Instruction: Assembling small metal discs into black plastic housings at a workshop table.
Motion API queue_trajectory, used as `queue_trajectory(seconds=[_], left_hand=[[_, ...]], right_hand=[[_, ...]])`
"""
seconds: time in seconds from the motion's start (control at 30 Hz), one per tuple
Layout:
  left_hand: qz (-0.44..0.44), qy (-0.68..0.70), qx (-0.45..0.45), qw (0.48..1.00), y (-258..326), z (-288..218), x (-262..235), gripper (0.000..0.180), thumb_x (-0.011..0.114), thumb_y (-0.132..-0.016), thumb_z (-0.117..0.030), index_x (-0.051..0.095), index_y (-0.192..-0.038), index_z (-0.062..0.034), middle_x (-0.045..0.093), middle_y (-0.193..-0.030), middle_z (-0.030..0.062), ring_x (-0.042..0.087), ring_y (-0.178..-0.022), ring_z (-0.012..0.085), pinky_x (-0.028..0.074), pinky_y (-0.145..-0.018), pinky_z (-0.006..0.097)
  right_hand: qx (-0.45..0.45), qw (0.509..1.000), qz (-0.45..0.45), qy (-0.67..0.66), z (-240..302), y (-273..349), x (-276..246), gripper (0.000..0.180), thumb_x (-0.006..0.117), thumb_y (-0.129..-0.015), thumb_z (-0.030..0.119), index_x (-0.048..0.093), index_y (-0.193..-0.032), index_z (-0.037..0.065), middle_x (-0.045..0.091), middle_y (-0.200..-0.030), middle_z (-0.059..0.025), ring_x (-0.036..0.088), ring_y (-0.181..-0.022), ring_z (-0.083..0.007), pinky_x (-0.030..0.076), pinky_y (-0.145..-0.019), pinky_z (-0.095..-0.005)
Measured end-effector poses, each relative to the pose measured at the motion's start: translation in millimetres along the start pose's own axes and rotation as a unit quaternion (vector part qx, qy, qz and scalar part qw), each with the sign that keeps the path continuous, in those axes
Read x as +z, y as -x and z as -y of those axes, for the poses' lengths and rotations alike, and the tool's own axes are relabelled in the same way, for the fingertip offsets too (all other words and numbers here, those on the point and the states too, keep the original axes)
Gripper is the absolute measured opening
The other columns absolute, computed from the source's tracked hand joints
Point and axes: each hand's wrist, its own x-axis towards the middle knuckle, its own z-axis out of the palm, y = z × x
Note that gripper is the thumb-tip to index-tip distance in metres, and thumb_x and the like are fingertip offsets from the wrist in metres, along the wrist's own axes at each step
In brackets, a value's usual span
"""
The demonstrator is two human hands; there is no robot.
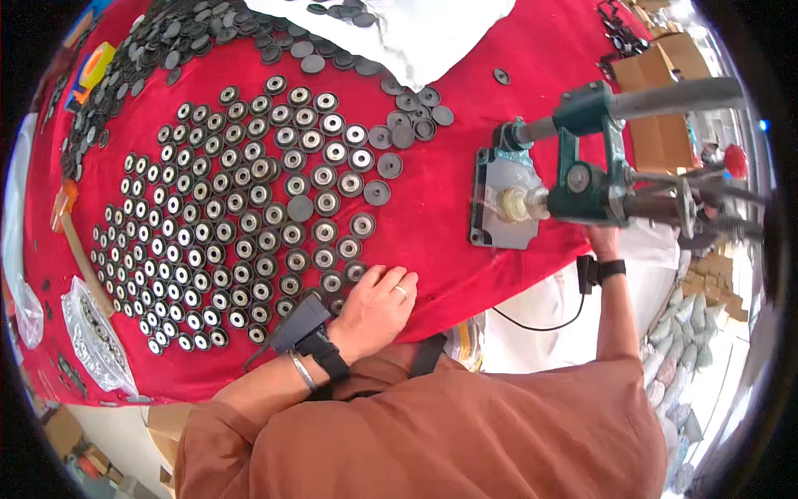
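My left hand point(376, 309), with a ring on one finger, is at the near edge of the red-covered table. Its fingers curl downward with their tips hidden, so whatever they hold does not show. Beside it lies a broad array of round black caps with metal bearings point(199, 190) in their centres. On the right, my right hand point(605, 241) reaches up to the green bench press point(582, 179); the machine hides its fingers. A pale round fitting point(514, 205) sits under the ram, above the grey base plate point(509, 237).
Plain black discs point(389, 166) lie at the array's right edge, with a large heap point(170, 46) behind. A white sheet point(399, 29) covers the far middle. Left are a hammer point(83, 249) and a plastic bag point(98, 337). Cardboard boxes point(661, 104) stand beyond the press.
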Motion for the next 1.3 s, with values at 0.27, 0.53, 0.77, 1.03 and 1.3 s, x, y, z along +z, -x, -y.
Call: queue_trajectory(seconds=[0.27, 0.53, 0.77, 1.03, 1.3], left_hand=[[-0.072, 0.0, -0.053, 0.996, -0.4, 17.8, 6.7, 0.031, 0.053, -0.069, -0.006, 0.059, -0.098, 0.0044, 0.056, -0.107, 0.0139, 0.053, -0.101, 0.0284, 0.047, -0.085, 0.036], [-0.073, 0.033, -0.096, 0.992, 27.2, 2.2, -66.1, 0.035, 0.069, -0.067, -0.01, 0.059, -0.099, 0.0004, 0.056, -0.107, 0.0136, 0.051, -0.105, 0.031, 0.04, -0.092, 0.042], [-0.165, -0.099, -0.315, 0.929, 160.0, 3.4, -129.2, 0.028, 0.059, -0.075, 0.0, 0.057, -0.103, 0.0043, 0.055, -0.11, 0.016, 0.05, -0.105, 0.0349, 0.041, -0.09, 0.043], [-0.161, -0.23, -0.447, 0.849, 276.3, -14.1, -88.7, 0.041, 0.053, -0.081, -0.001, 0.046, -0.12, 0.0016, 0.043, -0.126, 0.0178, 0.04, -0.117, 0.0366, 0.032, -0.097, 0.047], [-0.174, -0.247, -0.495, 0.814, 315.3, 1.3, -85.4, 0.041, 0.05, -0.085, -0.006, 0.042, -0.124, 0.0034, 0.043, -0.124, 0.0205, 0.04, -0.114, 0.0358, 0.031, -0.097, 0.045]], right_hand=[[-0.043, 0.971, 0.049, -0.229, 340.3, -13.8, -21.8, 0.019, 0.063, -0.079, 0.019, 0.064, -0.092, 0.006, 0.061, -0.083, -0.0127, 0.061, -0.076, -0.028, 0.05, -0.065, -0.034], [-0.164, 0.976, 0.026, -0.143, 354.4, -74.1, 80.2, 0.025, 0.061, -0.078, 0.018, 0.059, -0.102, 0.009, 0.054, -0.103, -0.0153, 0.054, -0.093, -0.0328, 0.048, -0.074, -0.0394], [-0.111, 0.992, -0.057, -0.016, 332.6, -101.3, 60.7, 0.025, 0.061, -0.076, 0.018, 0.058, -0.1, 0.011, 0.053, -0.095, -0.0102, 0.053, -0.086, -0.0284, 0.046, -0.069, -0.0385], [-0.212, 0.976, -0.021, 0.047, 340.8, -123.7, 77.9, 0.02, 0.059, -0.078, 0.026, 0.06, -0.093, 0.013, 0.055, -0.094, -0.0017, 0.049, -0.095, -0.0212, 0.038, -0.076, -0.0375], [-0.026, 0.994, -0.067, -0.077, 317.4, -128.2, 59.9, 0.018, 0.061, -0.078, 0.025, 0.065, -0.084, 0.008, 0.059, -0.082, -0.0093, 0.054, -0.083, -0.0298, 0.044, -0.072, -0.0418]])
